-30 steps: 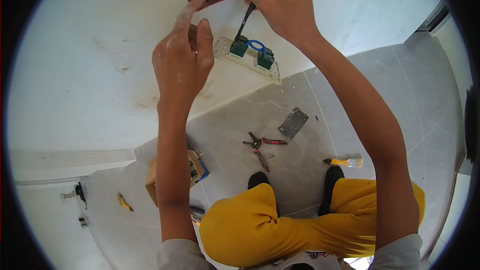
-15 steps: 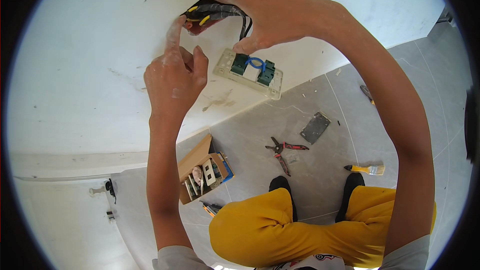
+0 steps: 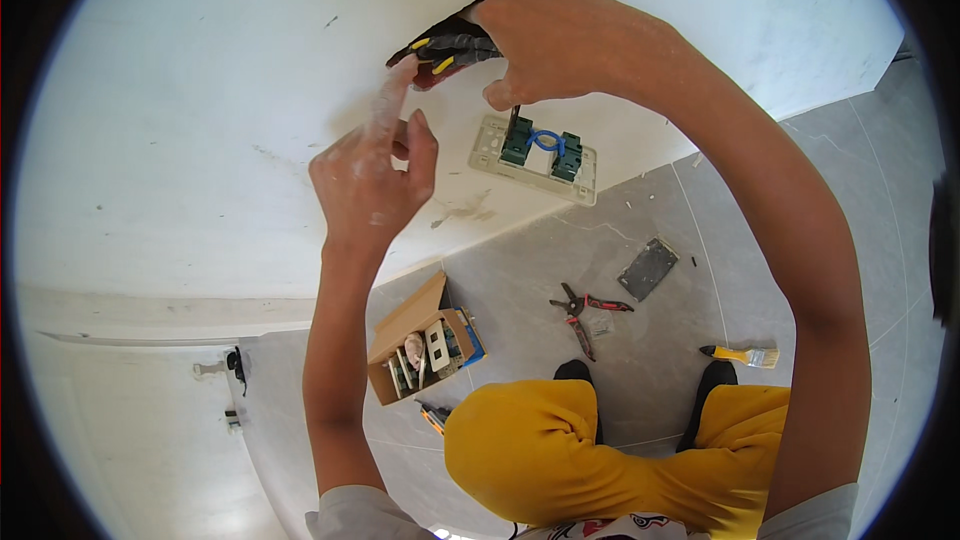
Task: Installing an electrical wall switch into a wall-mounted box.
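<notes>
Well, L hand (image 3: 370,185) at box (image 3: 429,83), 8 o'clock, index out, thumb apart | R hand (image 3: 570,45) 3 o'clock, grip: can't tell | wires (image 3: 462,43) in box, prob. springy | plate (image 3: 485,155) 5 o'clock, prob. light, brittle; we'd hold edges

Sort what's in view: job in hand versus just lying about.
Likely in the job:
left hand and right hand, at the wall opening
black-and-yellow wires
wired cream plate

Apparently lying about:
red-handled pliers
dark rectangular plate
yellow-handled brush
open cardboard box
</notes>
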A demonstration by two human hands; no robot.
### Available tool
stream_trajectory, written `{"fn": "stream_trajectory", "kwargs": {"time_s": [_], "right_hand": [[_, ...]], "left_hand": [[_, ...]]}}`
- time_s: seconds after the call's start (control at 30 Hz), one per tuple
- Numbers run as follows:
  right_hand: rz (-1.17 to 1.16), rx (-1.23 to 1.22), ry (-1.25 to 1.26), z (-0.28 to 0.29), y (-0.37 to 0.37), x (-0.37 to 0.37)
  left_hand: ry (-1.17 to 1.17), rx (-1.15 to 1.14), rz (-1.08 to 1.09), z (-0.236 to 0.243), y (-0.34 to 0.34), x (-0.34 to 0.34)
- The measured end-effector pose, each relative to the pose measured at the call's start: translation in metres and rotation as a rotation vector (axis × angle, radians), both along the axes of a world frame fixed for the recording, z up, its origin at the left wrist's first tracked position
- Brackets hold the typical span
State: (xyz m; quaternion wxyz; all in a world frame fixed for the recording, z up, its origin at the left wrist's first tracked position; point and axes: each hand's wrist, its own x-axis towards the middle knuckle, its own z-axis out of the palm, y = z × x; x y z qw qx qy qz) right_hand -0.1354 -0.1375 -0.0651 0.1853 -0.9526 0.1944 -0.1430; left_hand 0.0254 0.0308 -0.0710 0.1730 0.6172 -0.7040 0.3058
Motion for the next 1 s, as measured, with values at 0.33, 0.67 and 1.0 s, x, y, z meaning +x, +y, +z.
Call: {"fn": "stream_trajectory", "kwargs": {"time_s": [0.33,0.67,1.0], "right_hand": [[-0.012,-0.02,-0.02,-0.003,0.001,-0.002],[0.21,0.021,-0.12,-0.002,-0.012,-0.004],[-0.056,0.39,-1.07,-0.067,0.024,0.005]], "left_hand": [[-0.099,0.264,0.365,-0.008,-0.004,-0.024],[-0.002,0.401,0.5,0.013,-0.008,-0.047],[0.077,0.387,0.575,0.004,-0.013,-0.055]]}}
